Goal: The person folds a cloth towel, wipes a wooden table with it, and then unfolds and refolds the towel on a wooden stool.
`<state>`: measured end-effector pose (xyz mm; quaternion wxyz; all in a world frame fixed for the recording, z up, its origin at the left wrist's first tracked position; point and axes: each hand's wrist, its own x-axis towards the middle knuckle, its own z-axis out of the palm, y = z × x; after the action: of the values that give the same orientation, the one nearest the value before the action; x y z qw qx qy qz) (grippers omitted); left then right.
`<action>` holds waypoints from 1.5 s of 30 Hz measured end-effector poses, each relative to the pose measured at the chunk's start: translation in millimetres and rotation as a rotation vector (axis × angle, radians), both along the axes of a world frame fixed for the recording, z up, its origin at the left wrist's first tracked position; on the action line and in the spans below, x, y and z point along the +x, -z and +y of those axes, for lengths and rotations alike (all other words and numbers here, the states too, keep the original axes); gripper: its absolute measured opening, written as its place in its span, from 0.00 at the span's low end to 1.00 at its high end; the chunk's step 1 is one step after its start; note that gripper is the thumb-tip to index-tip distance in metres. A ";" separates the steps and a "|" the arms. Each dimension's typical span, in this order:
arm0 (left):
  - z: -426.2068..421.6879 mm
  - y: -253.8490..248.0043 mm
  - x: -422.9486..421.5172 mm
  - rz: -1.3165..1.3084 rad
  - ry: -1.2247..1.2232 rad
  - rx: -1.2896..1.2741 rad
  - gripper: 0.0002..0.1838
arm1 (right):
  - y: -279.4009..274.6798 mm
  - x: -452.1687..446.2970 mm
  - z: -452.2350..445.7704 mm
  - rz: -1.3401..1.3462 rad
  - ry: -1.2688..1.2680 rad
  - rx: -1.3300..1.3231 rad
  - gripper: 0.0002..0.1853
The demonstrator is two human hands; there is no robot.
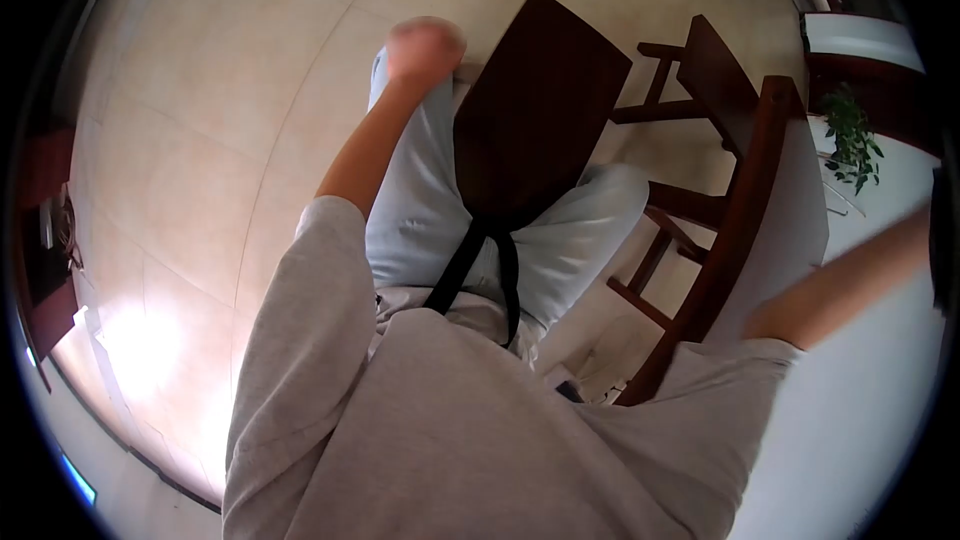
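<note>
My left hand (427, 48) is over the left knee of my light blue trousers (415, 190). It is smeared by motion and its fingers do not show clearly. Nothing can be made out in it. On the other side, my right forearm (850, 275) reaches out over a white surface (860, 390) to the dark edge of the view, and the right hand is out of sight. Between my knees stands a dark brown wooden panel (540, 110), like part of a chair. Black straps (480, 265) hang at my waist in front of it.
Dark wooden chairs (720, 80) stand to the right, beside a brown wooden rail (745, 240) along the white surface. A green leafy plant (850, 135) is at the far right. Beige tiled floor (220, 90) spreads to the left, with a bright glare (145, 345) on it.
</note>
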<state>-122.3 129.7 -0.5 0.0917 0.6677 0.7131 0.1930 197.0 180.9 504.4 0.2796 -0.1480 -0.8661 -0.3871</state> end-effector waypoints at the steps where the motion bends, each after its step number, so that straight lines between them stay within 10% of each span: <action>1: 3.0 1.4 0.0 -0.010 -0.014 -0.076 0.14 | 59.2 -0.2 3.3 -0.042 0.123 -0.162 0.26; 8: 8.1 11.6 -5.2 -0.052 -0.053 -0.158 0.19 | 457.7 37.5 -78.9 -0.349 0.209 -0.995 0.10; 12: 0.9 -18.7 2.1 -0.030 -0.004 -0.133 0.20 | 473.2 35.4 -77.6 0.147 0.451 -1.235 0.10; 17: 9.3 -26.8 17.6 0.002 0.012 -0.159 0.21 | 487.3 11.5 -20.3 0.163 0.578 -1.131 0.45; 21: 9.7 -27.6 16.0 0.023 0.032 -0.155 0.21 | 528.9 -22.3 -47.3 0.328 0.840 -1.160 0.50; 30: 18.4 18.7 -11.8 0.217 0.188 -0.073 0.14 | 548.4 -5.1 -142.0 0.584 0.558 -1.081 0.37; 34: 7.9 17.5 -36.7 0.065 0.334 -0.029 0.14 | 506.8 17.5 -148.2 0.526 0.994 -1.033 0.30; 38: 2.4 8.2 -32.5 0.180 0.286 -0.135 0.16 | 490.7 36.0 -103.0 0.504 0.912 -1.190 0.15; 45: -10.0 9.2 -32.8 0.168 0.225 -0.159 0.18 | 256.3 133.8 -50.8 0.431 1.109 -0.694 0.13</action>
<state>-155.1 119.7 -9.7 0.1053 0.7480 0.6518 0.0682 330.8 130.0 248.2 0.1426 -0.7240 -0.6612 -0.1352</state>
